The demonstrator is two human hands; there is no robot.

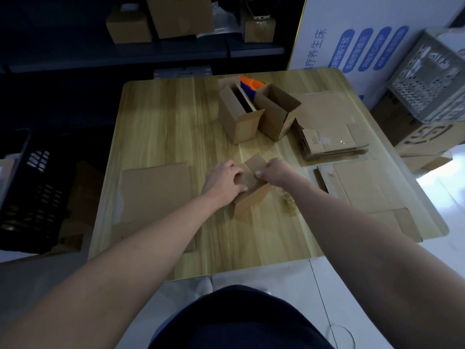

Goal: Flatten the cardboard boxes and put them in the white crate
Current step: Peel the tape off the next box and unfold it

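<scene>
Left grip (pixel 223 179), right grip (pixel 274 172), small cardboard box (pixel 251 197) pinched between them

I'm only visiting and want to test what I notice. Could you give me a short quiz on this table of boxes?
1. True or false: the left hand and the right hand both grip the small box in front of the person.
2. Where is the white crate? A. on the table. B. off the table, to the person's right. C. in the person's lap.
3. Fill in: the stack of flattened boxes lies on the person's ____ side of the table.

Key: 1 true; 2 B; 3 right.
</scene>
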